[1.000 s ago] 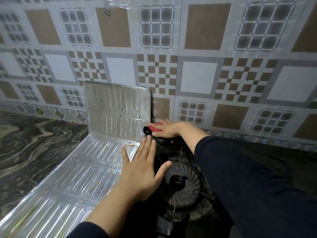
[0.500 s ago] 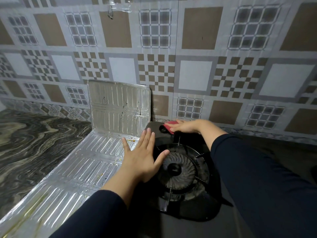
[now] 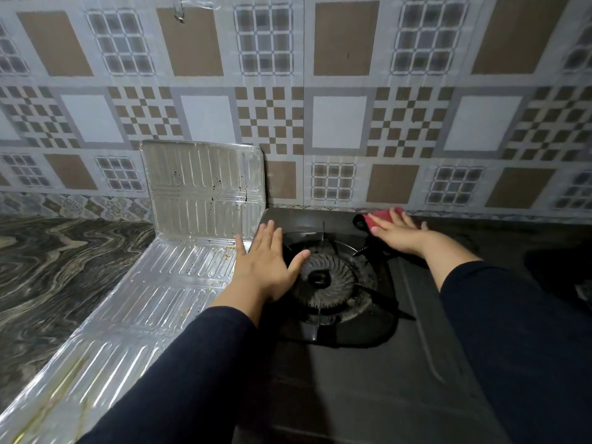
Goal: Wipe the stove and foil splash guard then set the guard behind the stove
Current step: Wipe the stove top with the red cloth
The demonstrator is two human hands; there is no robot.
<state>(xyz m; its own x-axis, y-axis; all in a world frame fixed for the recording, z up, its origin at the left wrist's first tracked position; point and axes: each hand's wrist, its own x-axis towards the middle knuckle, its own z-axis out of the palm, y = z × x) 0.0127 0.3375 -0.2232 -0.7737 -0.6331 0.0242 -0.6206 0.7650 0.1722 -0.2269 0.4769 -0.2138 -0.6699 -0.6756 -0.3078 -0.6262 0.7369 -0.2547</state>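
A black gas stove [image 3: 358,373] sits against the tiled wall, its round burner [image 3: 323,277] at centre. My left hand [image 3: 266,264] lies flat and open on the stove's left edge, thumb touching the burner rim. My right hand [image 3: 400,232] presses a red cloth [image 3: 382,216] flat on the stove's back edge, right of the burner. The foil splash guard [image 3: 153,283] lies to the left of the stove, most panels flat on the counter and its end panel [image 3: 205,193] standing up against the wall, spotted with dark stains.
A dark marbled counter [image 3: 54,267] stretches to the left of the guard. The patterned tile wall [image 3: 336,123] rises directly behind the stove. A clear hook [image 3: 181,11] hangs high on the wall. Dark counter continues at the right [image 3: 544,238].
My right hand has slid the red cloth to the right along the stove's back edge, away from the standing foil panel. My left hand has stayed flat beside the burner.
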